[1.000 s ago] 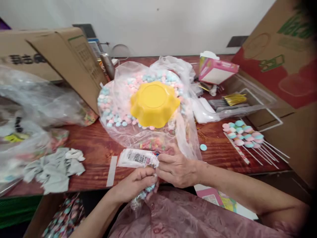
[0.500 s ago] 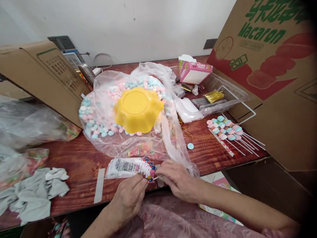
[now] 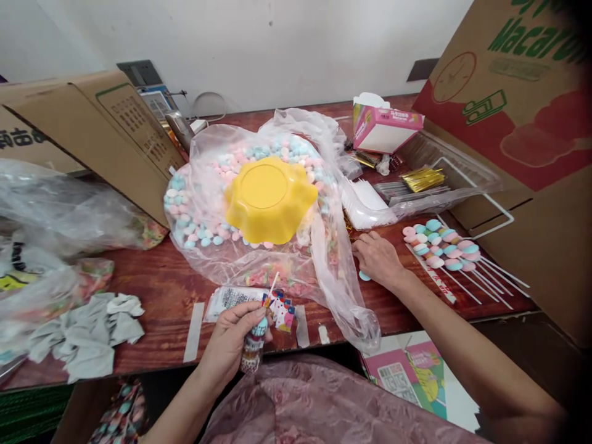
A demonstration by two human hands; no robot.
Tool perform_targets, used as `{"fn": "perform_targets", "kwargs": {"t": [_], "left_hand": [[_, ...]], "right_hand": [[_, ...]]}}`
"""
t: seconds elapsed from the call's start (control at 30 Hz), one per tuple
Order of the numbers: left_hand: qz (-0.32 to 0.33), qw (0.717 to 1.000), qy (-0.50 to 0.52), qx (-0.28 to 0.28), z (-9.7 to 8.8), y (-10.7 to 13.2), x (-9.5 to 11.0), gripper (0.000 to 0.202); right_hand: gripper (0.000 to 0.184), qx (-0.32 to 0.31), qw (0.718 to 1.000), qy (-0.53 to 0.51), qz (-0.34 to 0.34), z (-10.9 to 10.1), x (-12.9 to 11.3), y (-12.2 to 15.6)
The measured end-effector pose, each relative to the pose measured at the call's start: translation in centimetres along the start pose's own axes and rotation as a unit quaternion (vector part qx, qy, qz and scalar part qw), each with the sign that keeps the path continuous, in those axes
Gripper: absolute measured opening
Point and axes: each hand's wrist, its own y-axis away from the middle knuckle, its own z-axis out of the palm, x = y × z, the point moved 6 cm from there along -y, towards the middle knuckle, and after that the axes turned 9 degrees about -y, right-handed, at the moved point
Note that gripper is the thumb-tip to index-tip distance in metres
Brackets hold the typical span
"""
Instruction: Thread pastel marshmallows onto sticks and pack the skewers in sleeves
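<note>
My left hand [image 3: 234,336] is closed around a bagged lollipop [image 3: 252,351]. Its clear printed wrapper hangs below my fingers, with a blue candy piece inside, and its white stick [image 3: 274,282] points up past my thumb. Behind that hand lies a stack of printed clear bags [image 3: 231,297] with colourful dotted ends. My right hand [image 3: 380,260] reaches down to the tabletop, fingers bent together beside thin gold twist ties [image 3: 350,227]; whether a tie is between the fingertips is hidden. A loose blue candy disc [image 3: 365,275] lies just under that hand.
A yellow scalloped bowl [image 3: 271,200] rests upside down on a large plastic bag of pastel candies [image 3: 185,213]. Candy skewers [image 3: 444,246] lie at right, below a clear tray [image 3: 476,179]. Cardboard boxes [image 3: 513,123] flank both sides; grey cloths [image 3: 87,336] lie left.
My hands were together at a white stick over the bags. The right hand has moved away, up and right, to the twist ties. The left has turned, bringing the wrapped lollipop into sight.
</note>
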Motion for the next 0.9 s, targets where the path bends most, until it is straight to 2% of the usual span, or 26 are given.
{"fn": "perform_targets", "kwargs": {"t": [0.13,0.27,0.37,0.47,0.5,0.53,0.6,0.63,0.67,0.77,0.9], "left_hand": [[-0.048,0.998,0.031,0.007,0.1,0.6,-0.7,0.046],[-0.045,0.998,0.051,-0.015,0.8,0.9,-0.7,0.043],[-0.037,0.998,0.036,-0.020,1.7,0.8,-0.5,0.037],[-0.008,0.999,0.011,-0.042,2.9,0.5,0.0,0.031],[0.004,0.999,0.005,-0.052,3.2,0.3,0.2,0.029],[0.018,0.998,0.001,-0.058,3.5,0.2,0.4,0.028],[0.054,0.997,-0.003,-0.058,3.7,-0.1,0.9,0.026],[0.074,0.996,-0.006,-0.054,3.6,-0.1,1.1,0.024],[0.091,0.995,-0.010,-0.049,3.4,-0.1,1.3,0.023],[0.128,0.990,-0.032,-0.046,2.5,0.1,1.5,0.021],[0.175,0.981,-0.073,-0.040,1.1,0.6,1.1,0.020]], "right_hand": [[0.014,0.012,0.994,-0.100,0.031,-1.2,1.7,-0.3],[0.023,0.040,0.976,-0.208,0.048,-3.6,2.3,0.2],[0.021,0.093,0.958,-0.266,0.046,-5.0,0.0,1.4],[0.009,0.169,0.934,-0.315,0.020,-5.1,-5.2,3.2],[0.005,0.184,0.923,-0.337,0.000,-4.5,-7.4,3.8],[0.011,0.147,0.923,-0.354,-0.030,-3.3,-9.8,4.1],[0.026,0.064,0.928,-0.339,-0.140,-0.3,-14.9,4.7],[0.031,0.035,0.932,-0.316,-0.173,1.2,-16.6,4.9],[0.034,0.033,0.933,-0.300,-0.195,2.5,-17.7,5.0],[0.034,0.037,0.938,-0.285,-0.196,5.4,-18.5,4.8],[0.025,0.017,0.943,-0.291,-0.162,7.2,-17.9,4.4]]}}
